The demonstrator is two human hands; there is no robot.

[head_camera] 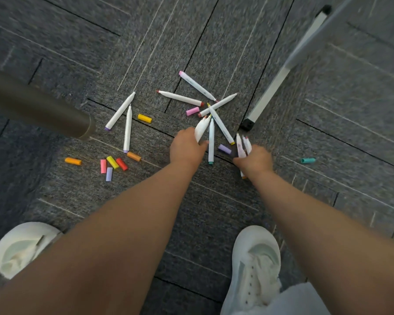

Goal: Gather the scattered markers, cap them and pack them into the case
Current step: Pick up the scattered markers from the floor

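The left hand (187,151) grips a bundle of white markers (201,131), and the right hand (255,160) clutches a second bundle (241,147). Between them a teal-ended marker (211,142) lies on the carpet floor (214,212). Scattered markers (180,97) lie beyond, loose caps (113,165) to the left, and a teal cap (308,160) far right.

Left hand (187,148) and right hand (256,161) bare, forearms (123,223) bare too. White sneakers: left shoe (21,248) near left, right shoe (257,264) near right, white laces, pale grey-green panels. Pale grey trouser leg (300,298) near right.
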